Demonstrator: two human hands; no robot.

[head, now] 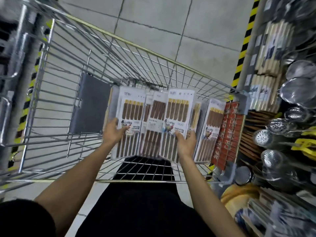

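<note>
I look down into a wire shopping cart (56,93). Several flat packs of brown chopsticks (154,124) lie fanned out over the cart's near right part. My left hand (113,131) grips the left edge of the leftmost pack (130,117), thumb on its face. My right hand (185,142) grips the lower right edge of another pack (177,117), fingers curled behind it. One more pack (211,127) leans against the cart's right wall, beside a red pack (225,134).
A grey flap (90,105) lies in the cart's left half. To the right stands a shelf with metal strainers (297,89), skimmers (263,137), wooden utensils (268,48) and yellow tools (306,144). Yellow-black hazard tape (246,40) runs along the tiled floor (153,12).
</note>
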